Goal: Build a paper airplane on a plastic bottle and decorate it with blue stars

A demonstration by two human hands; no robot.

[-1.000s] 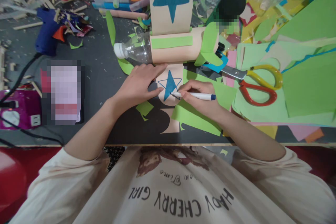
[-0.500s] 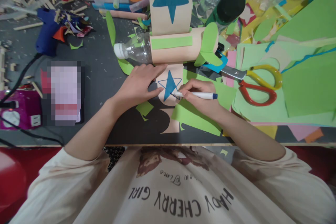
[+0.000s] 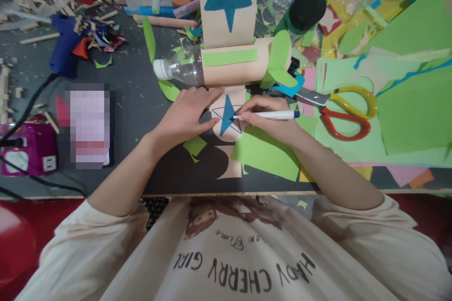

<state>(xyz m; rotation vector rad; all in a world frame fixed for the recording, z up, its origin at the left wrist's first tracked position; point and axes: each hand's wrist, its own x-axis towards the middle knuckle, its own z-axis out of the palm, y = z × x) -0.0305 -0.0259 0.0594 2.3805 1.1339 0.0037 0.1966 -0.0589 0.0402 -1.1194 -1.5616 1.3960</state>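
Observation:
My right hand (image 3: 270,115) grips a white marker pen (image 3: 277,115) with a dark blue end. Its tip touches a partly coloured blue star (image 3: 227,115) drawn on a peach paper flap (image 3: 221,137). Spread flat, my left hand (image 3: 190,114) presses the flap's left side with thumb and fingers. The flap joins a plastic bottle (image 3: 183,66) wrapped in peach paper, lying on its side with the white cap to the left. A green strip (image 3: 231,57) and green fins (image 3: 280,54) are on the wrap. Beyond it, another peach flap (image 3: 229,33) carries a fully blue star.
Scissors (image 3: 348,113) with yellow and red handles lie on green paper sheets (image 3: 370,148) at right. A blue glue gun (image 3: 65,47), a phone (image 3: 90,124) and a purple box (image 3: 30,150) are at left. A black-capped green bottle (image 3: 305,9) stands behind.
My right hand has shifted the marker tip slightly up and left on the star, and the pen lies more level. More blue fills the star's centre. My left hand stays in place.

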